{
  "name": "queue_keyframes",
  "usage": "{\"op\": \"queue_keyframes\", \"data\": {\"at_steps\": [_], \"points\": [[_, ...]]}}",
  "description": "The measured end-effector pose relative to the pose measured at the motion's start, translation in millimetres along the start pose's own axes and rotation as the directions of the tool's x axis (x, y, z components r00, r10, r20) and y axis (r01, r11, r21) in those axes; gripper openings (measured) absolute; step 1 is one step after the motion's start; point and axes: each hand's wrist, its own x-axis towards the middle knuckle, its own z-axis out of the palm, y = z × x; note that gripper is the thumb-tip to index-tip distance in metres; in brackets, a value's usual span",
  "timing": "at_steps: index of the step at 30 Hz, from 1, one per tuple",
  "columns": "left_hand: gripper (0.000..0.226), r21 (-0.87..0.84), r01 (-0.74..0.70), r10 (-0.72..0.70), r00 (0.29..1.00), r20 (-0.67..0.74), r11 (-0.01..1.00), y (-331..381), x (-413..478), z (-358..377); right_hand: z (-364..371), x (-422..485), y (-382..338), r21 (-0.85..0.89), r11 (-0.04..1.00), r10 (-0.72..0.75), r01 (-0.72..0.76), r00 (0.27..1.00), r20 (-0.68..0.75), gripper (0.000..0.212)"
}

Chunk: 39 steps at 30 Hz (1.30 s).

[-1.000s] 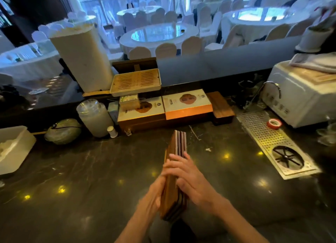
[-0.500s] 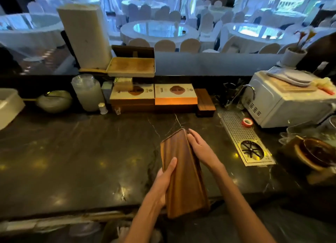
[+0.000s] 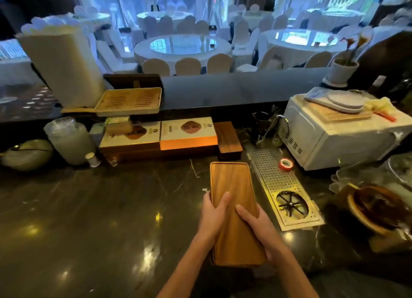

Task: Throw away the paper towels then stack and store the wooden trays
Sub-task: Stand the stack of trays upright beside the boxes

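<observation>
1. Centrally, the wooden trays (image 3: 231, 186) lay face up as one flat, narrow rectangle with rounded corners, a low raised rim and warm brown grain running lengthwise. The long axis pointed away from the person. How many lay beneath the top one could not be told.
2. The left hand (image 3: 214, 215) gripped the left long edge, thumb laid across the top face and fingers curled round the side.
3. The right hand (image 3: 256, 226) gripped the right long edge likewise, thumb on top.
4. The trays sat over the dark veined marble counter (image 3: 111, 208), near its front edge; whether they rested on it or were held just above it could not be told.
5. Just to the right lay a perforated metal drain grate (image 3: 283, 186), with a red tape roll (image 3: 286, 164) on its far end and a white microwave (image 3: 334, 137) beyond.
6. Past the trays' far end stood a dark wooden block (image 3: 229, 139), beside two flat boxes (image 3: 188, 130).
7. Behind the counter, a dining room held round white-clothed tables (image 3: 182, 46) ringed by covered chairs, before tall windows.
</observation>
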Motion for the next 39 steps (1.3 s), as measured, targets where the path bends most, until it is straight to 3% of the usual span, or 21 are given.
{"op": "queue_keyframes", "data": {"at_steps": [4,9,12,15,18,21,24,30,35,39], "points": [[0.079,-0.050,0.078,-0.072,0.991,0.110,0.996,12,50,38,-51,63,-31,-0.042,0.997,-0.063,0.060,0.996,-0.062,0.080],[0.076,-0.012,0.396,-0.384,0.898,0.217,0.918,23,114,68,-102,174,-64,-0.014,0.998,-0.066,0.065,0.993,-0.095,0.068],[0.060,-0.193,0.513,-0.455,0.847,0.275,0.837,46,156,76,-121,242,-84,-0.069,0.996,-0.065,0.057,0.992,-0.106,0.081],[0.048,-0.382,0.480,-0.447,0.877,0.178,0.789,65,209,85,-128,313,-102,-0.118,0.993,-0.024,0.018,0.998,-0.056,0.087],[0.045,-0.415,0.423,-0.452,0.891,0.032,0.805,69,257,96,-122,376,-111,-0.149,0.989,0.008,-0.012,1.000,-0.028,0.082],[0.040,-0.485,0.410,-0.502,0.862,-0.069,0.772,63,297,100,-107,427,-114,-0.227,0.974,0.032,-0.029,0.999,0.009,0.073],[0.039,-0.493,0.426,-0.554,0.820,-0.143,0.758,55,332,93,-90,464,-110,-0.287,0.957,0.054,-0.043,0.998,0.029,0.081],[0.038,-0.526,0.411,-0.574,0.796,-0.190,0.744,43,363,78,-70,495,-95,-0.375,0.927,0.013,-0.013,1.000,-0.001,0.081],[0.042,-0.652,0.392,-0.638,0.747,-0.187,0.650,44,366,83,-80,506,-84,-0.644,0.765,-0.064,0.017,0.997,-0.049,0.081],[0.039,-0.691,0.411,-0.664,0.735,-0.134,0.594,52,365,84,-79,510,-80,-0.515,0.856,-0.038,0.041,0.999,0.017,0.087]]}}
